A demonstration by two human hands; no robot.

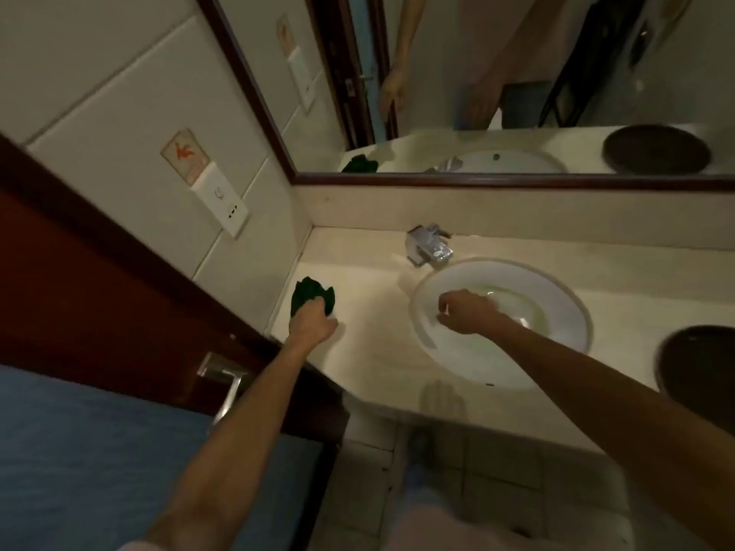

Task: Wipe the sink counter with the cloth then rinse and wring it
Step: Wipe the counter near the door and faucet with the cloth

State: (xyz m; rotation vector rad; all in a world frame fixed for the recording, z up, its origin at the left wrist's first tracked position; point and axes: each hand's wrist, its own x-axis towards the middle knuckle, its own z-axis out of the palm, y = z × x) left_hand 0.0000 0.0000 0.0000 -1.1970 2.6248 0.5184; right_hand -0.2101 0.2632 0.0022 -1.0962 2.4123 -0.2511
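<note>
A crumpled dark green cloth [309, 295] lies on the beige sink counter [370, 312], near its left end by the wall. My left hand [314, 323] covers the cloth's near edge, its fingers curled into the fabric. My right hand [465, 312] hovers over the left part of the white round sink basin [557, 304], fingers loosely curled, holding nothing. A chrome faucet [427, 245] stands behind the basin, and no water runs from it.
A dark round dish [700, 367] sits at the counter's right end. The mirror [517, 73] above reflects the counter and my arms. A wall switch and socket [222, 202] are at left. A dark door with a metal handle [222, 385] is beside the counter.
</note>
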